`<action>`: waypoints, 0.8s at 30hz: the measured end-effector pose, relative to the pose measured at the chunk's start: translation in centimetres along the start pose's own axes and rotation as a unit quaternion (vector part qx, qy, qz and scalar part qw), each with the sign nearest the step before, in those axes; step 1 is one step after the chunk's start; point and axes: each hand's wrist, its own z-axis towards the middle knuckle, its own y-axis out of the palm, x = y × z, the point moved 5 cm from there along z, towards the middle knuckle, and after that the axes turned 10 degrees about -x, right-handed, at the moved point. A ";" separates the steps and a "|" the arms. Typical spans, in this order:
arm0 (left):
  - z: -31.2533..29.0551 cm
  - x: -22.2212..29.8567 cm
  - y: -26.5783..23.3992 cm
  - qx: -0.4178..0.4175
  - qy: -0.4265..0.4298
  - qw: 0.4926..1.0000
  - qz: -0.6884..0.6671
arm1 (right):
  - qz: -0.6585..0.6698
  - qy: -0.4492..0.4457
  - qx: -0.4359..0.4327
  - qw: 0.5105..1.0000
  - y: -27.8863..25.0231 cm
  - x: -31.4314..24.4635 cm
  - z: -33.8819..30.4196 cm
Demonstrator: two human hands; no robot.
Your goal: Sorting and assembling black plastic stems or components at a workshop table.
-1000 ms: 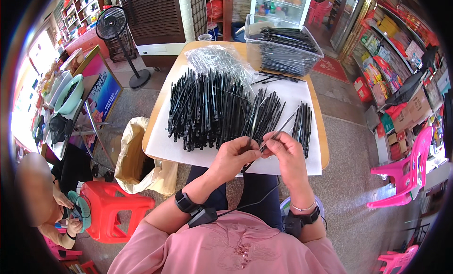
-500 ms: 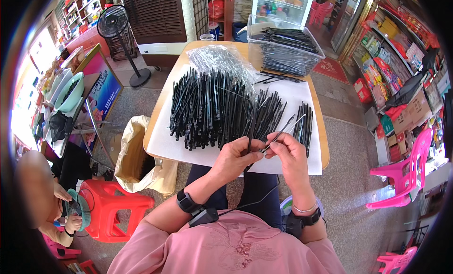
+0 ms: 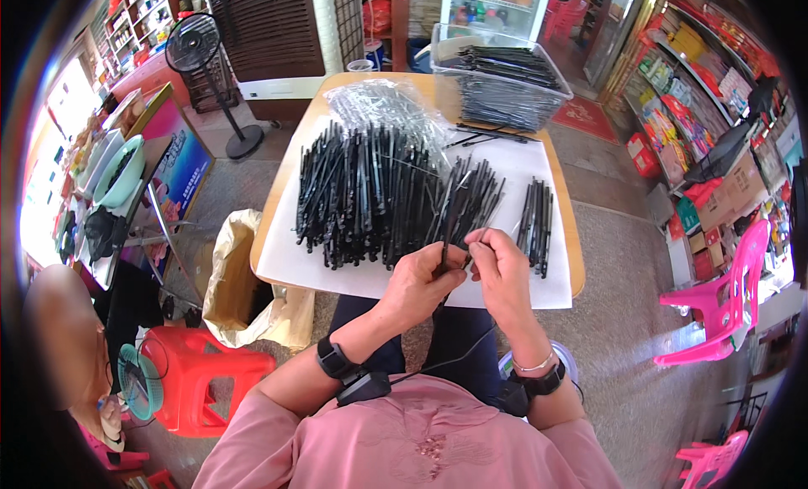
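My left hand [image 3: 418,283] is closed round a few thin black rods [image 3: 449,228] that stand up past its fingers. Beside it, my right hand [image 3: 500,274] is pinched at thumb and fingertips, almost touching the left; what lies between them is too small to make out. Just beyond my hands a large pile of thin black rods [image 3: 353,194] covers the white sheet [image 3: 295,266] on the table. A smaller bunch [image 3: 481,190] leans at its right side, and a separate narrow bundle [image 3: 535,228] lies further right.
A crumpled clear plastic bag [image 3: 383,102] lies behind the pile. A clear bin [image 3: 505,110] of similar rods stands at the table's far right corner. Left of the table are an open sack [image 3: 220,279] and a red stool [image 3: 202,380]. Another person sits at the far left.
My right hand has moved slightly left and up, closer to my left hand. The pale-tipped thin pieces that stuck out from its fingers no longer show. At the left, the other person's hands have shifted.
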 end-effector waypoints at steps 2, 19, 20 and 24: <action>-0.1 0.2 0.5 -0.016 -0.059 0.998 -0.030 | 0.135 0.092 -0.024 0.986 -0.1 0.1 0.3; -0.1 -0.1 -0.3 -0.070 -0.105 0.992 -0.012 | -0.294 0.165 0.040 0.940 -10.2 6.9 5.0; -0.3 0.0 -0.4 -0.066 -0.104 0.992 0.012 | -0.343 0.072 0.109 0.930 -10.0 5.8 4.5; 0.7 -0.1 -0.4 -0.023 -0.027 0.988 0.150 | -0.386 0.035 0.050 0.921 -6.2 3.4 2.7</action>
